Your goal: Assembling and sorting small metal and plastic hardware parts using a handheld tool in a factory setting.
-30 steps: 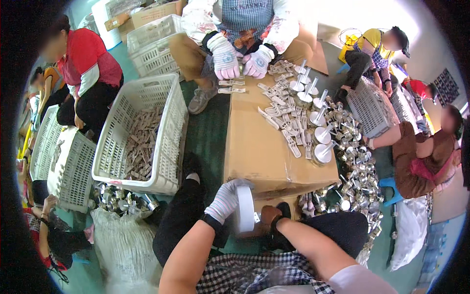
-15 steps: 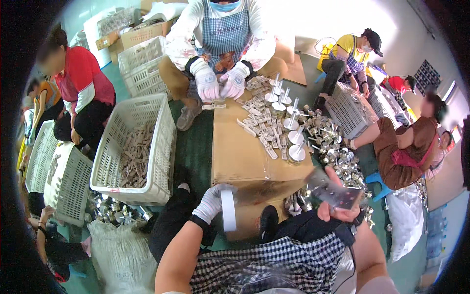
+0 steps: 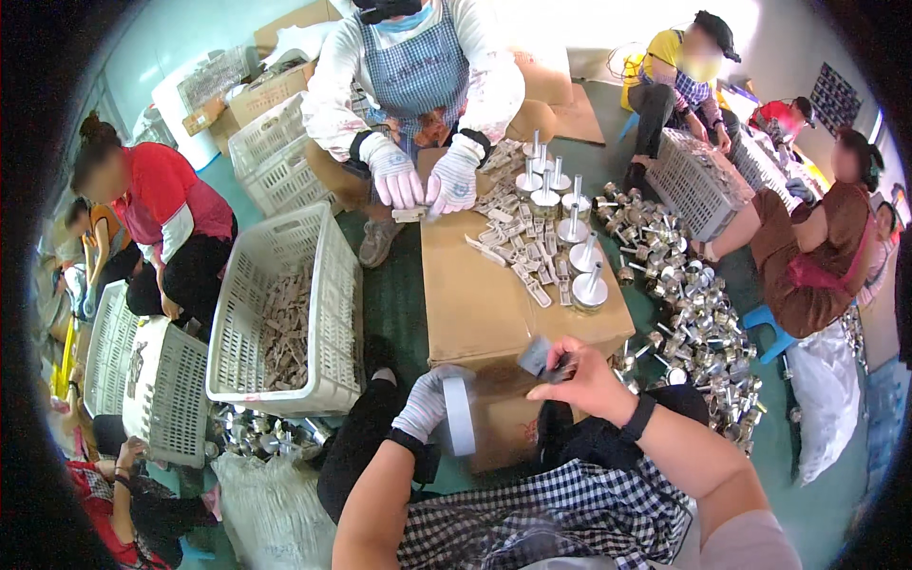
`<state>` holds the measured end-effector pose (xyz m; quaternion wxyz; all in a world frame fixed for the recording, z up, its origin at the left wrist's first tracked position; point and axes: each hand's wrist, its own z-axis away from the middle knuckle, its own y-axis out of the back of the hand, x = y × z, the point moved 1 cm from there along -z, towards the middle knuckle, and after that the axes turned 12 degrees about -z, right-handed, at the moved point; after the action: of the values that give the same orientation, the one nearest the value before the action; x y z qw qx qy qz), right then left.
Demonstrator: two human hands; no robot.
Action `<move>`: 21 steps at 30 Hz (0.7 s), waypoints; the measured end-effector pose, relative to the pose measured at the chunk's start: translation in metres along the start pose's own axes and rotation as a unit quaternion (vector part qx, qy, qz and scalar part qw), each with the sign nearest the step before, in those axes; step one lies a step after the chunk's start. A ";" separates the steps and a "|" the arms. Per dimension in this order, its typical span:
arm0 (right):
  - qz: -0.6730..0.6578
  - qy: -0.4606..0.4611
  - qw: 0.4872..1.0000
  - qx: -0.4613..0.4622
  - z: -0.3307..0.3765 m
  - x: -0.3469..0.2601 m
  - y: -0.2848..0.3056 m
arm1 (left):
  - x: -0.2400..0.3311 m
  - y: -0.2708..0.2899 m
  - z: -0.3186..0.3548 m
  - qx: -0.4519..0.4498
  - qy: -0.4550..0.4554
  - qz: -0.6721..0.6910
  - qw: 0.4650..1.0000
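My left hand (image 3: pixel 424 405), in a pale knitted glove, is closed on a white curved band (image 3: pixel 460 418) in front of the cardboard box. What lies behind and inside the band is blurred. My bare right hand (image 3: pixel 597 382) pinches a small grey flat piece (image 3: pixel 535 356) between thumb and fingers, just right of the band and near the box's front edge; motion smears it. On top of the cardboard box (image 3: pixel 470 313) stand several round metal discs with upright stems (image 3: pixel 590 290). Beside them lies a spread of small pale clip-like parts (image 3: pixel 518 237).
Across the box, a co-worker's gloved hands (image 3: pixel 423 185) handle a small part. A white crate (image 3: pixel 328 313) of clip-like parts stands left. Stemmed metal parts (image 3: pixel 703 332) pile up on the floor to the right. White sacks (image 3: pixel 826 408) and other seated people surround the spot.
My right hand has swung left and inward with the grey piece, toward the white band. My left hand keeps its hold. The co-worker opposite has parted their hands slightly.
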<state>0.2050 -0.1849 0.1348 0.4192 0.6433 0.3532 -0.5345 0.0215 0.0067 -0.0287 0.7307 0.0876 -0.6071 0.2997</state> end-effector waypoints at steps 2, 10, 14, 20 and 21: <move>-0.036 -0.015 0.999 0.023 0.001 0.008 -0.013 | 0.001 0.006 -0.003 -0.029 0.101 0.150 0.983; -0.375 -0.217 0.899 -0.058 0.025 0.030 -0.020 | 0.003 0.002 0.002 -0.019 0.060 0.051 0.997; -0.010 -0.308 0.942 -0.135 0.034 0.060 -0.022 | 0.010 -0.002 0.002 -0.056 0.042 0.074 0.995; 0.223 -0.159 0.954 -0.123 0.043 0.162 -0.027 | 0.006 -0.002 -0.003 -0.034 0.023 0.042 0.998; 0.135 -0.225 0.959 -0.106 0.037 0.151 -0.032 | 0.007 0.000 -0.001 -0.034 0.037 0.086 0.995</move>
<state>0.1884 -0.2045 -0.0221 0.6218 0.5001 0.2142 -0.5633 0.0224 0.0093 -0.0227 0.7268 -0.0010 -0.5946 0.3439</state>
